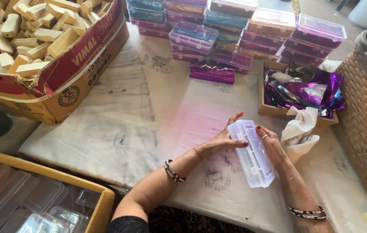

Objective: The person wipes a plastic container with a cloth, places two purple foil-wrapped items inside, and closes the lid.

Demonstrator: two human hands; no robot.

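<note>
Item, both hands on one clear plastic box (252, 154): our left hand (224, 140) lies against its left long side, fingers (236, 117) spread open and only the thumb pressing the lid edge; our right hand (272, 144) cups the right long side, fingers curled over the rim in a light hold. The box rests on the cloth-covered tabletop (157, 116) between the two hands, long axis running from the far left toward our near right, each hand equally close. Just right of it, a crumpled white cloth (300, 129). Beyond, a shallow tray of purple foil wrappers (304, 88), then stacked filled boxes (235, 26). Far left, a cardboard carton of wooden blocks (32, 34); far right, a woven basket (365, 112).
</note>
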